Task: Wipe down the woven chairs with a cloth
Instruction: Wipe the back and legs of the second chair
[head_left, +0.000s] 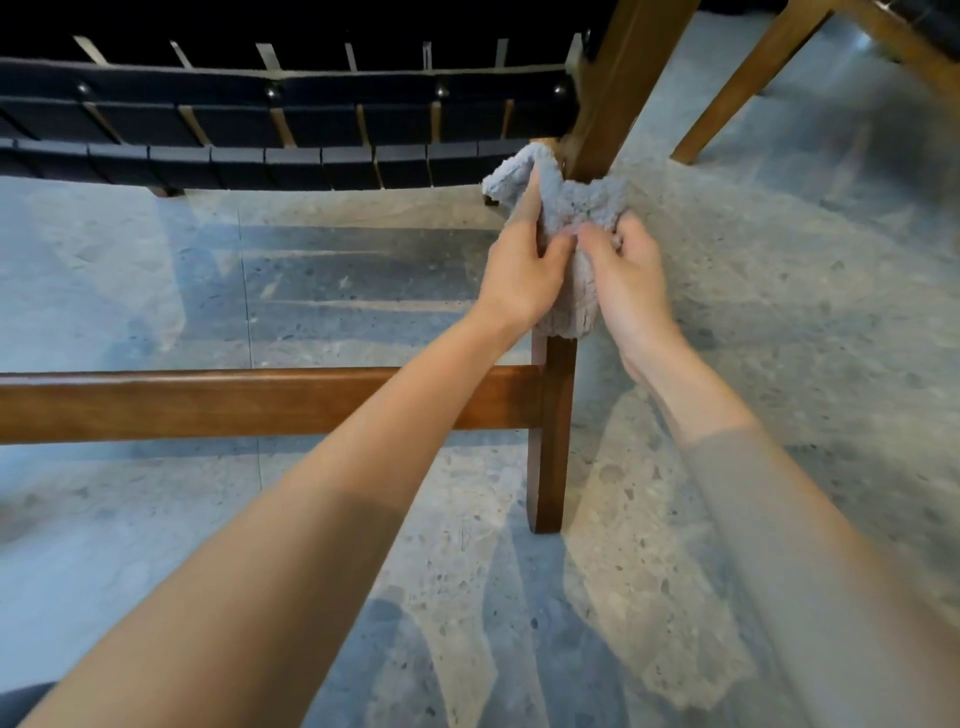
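Stretcher rail (234, 402) runs off left of the left hand (524, 275), which pinches the grey cloth (576, 213) against the chair leg (553, 431). The right hand (631, 291) grips the cloth's far side, so the cloth wraps the leg between both hands. Woven seat (260, 124) lies beyond them. Judgement: keep the wrap snug and slide it evenly down toward the foot.

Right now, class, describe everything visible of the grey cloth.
The grey cloth looks soft and fluffy, like looped microfibre. It is bunched round the brown wooden chair leg, beside the dark woven seat. The left hand and right hand both grip it. One loose corner sticks up at its upper left; its lower edge hangs free.
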